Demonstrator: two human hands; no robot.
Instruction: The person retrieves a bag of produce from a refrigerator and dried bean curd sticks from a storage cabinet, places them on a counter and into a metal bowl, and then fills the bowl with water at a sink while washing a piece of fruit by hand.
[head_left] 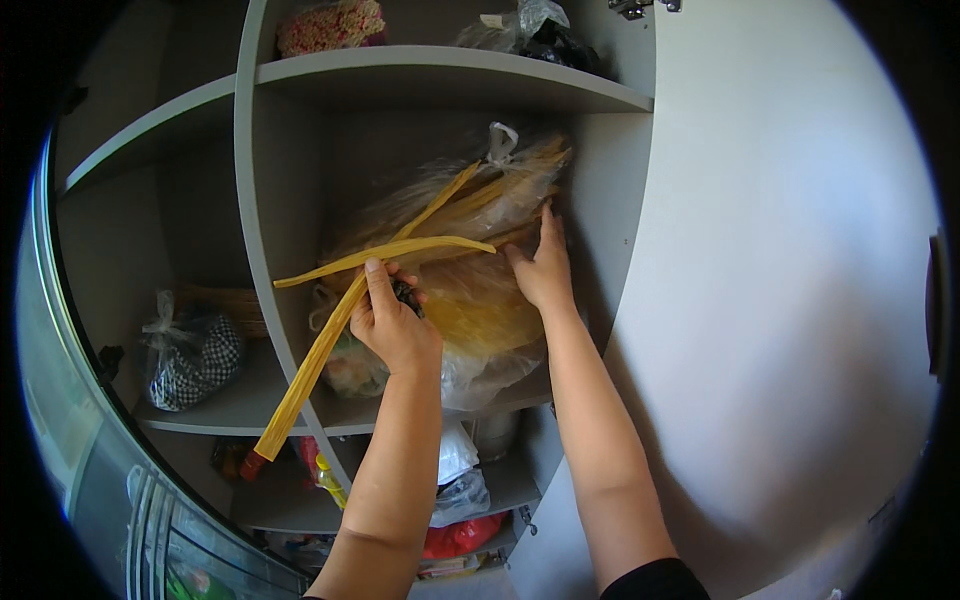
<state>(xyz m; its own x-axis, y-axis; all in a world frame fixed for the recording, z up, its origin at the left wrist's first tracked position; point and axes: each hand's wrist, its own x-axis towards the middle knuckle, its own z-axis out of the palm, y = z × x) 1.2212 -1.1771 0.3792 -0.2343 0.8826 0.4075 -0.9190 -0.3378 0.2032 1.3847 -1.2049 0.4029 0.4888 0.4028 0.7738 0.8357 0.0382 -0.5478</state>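
My left hand [395, 325] is closed on dried bean curd sticks, pinched under the thumb. One long yellow stick [315, 375] slants down to the left, and a shorter stick [400, 248] crosses over it. Something dark and crumpled shows by the left fingers; I cannot make it out. A big clear plastic bag [480, 310] of similar yellow sticks, its white top knotted, lies behind on the middle shelf. At the bag's right side my right hand [543, 262] grips it, thumb to the left and fingers reaching up along the edge; its fingertips are partly hidden.
A grey upright panel [250, 180] divides the cupboard. Left of it sits a bag with black-and-white checked contents [195, 355]. Above, a shelf [450, 60] carries more bags. Below are a red bag [465, 535] and a yellow bottle [328, 478]. A white door [780, 300] stands at right.
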